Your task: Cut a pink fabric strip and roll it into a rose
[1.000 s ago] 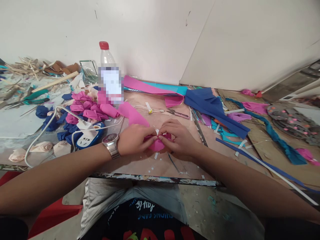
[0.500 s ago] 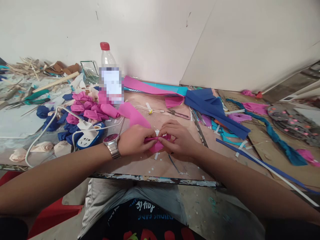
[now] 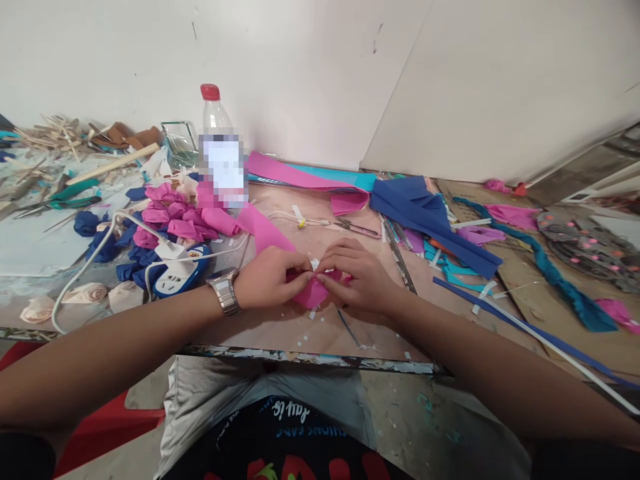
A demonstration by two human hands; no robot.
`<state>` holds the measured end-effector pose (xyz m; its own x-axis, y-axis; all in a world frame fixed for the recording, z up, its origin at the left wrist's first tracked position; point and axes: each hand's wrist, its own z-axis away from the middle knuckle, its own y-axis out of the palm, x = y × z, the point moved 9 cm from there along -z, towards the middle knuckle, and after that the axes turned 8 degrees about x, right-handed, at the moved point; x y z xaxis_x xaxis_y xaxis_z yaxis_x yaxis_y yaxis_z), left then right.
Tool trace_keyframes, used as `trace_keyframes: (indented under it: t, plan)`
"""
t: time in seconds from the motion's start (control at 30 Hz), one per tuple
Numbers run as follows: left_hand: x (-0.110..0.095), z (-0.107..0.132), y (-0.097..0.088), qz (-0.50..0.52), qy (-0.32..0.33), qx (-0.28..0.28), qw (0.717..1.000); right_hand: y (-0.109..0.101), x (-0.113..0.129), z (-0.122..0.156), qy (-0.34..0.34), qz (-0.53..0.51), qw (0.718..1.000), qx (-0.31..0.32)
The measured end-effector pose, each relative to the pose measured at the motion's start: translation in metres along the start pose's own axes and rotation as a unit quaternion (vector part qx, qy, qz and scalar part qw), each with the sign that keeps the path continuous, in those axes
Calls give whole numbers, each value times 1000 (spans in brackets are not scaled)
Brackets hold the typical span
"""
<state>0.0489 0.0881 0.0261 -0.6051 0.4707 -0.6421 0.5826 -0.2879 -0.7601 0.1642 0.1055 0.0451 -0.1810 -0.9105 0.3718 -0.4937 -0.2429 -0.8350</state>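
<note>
Near the front edge of the table, my left hand (image 3: 274,277) pinches a pink strip (image 3: 265,230) of crepe-like material between thumb and fingers. Thumb and index finger of my right hand (image 3: 353,275) grip the same strip, and the fingertips of both hands nearly meet. The gripped end looks folded or gathered, partly hidden by my fingers. The strip's tail runs back and left towards a heap of pink rolled pieces (image 3: 193,223). A metal watch (image 3: 225,290) sits on my left wrist.
Left stand a blue-and-white power strip (image 3: 175,277) with a white cable, navy rolled pieces (image 3: 86,223) and green-handled pliers (image 3: 75,193). Behind is a red-capped bottle (image 3: 215,113) with a phone before it. Navy strips (image 3: 415,207), a teal twisted strip (image 3: 545,267) and tweezers (image 3: 357,229) lie right.
My left hand has turned slightly, tilting the watch, and the pink strip's tail is drawn a little lower. Both hands still pinch the strip at almost the same spot.
</note>
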Motion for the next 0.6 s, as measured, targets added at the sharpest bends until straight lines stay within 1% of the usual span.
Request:
trace_keyframes:
  t: [0.17,0.33,0.47,0.6]
  plan:
    - [-2,0,3,-52,4,-19,998,0,2,0,13,-26,1000,5]
    - [-8,1,7,-116,25,-12,993,1,2,-1,34,-89,995,14]
    - [-6,1,7,-94,15,3,995,-1,-4,-1,50,-101,994,12]
    - [-2,1,5,-58,1,12,998,0,-8,0,54,-78,995,15]
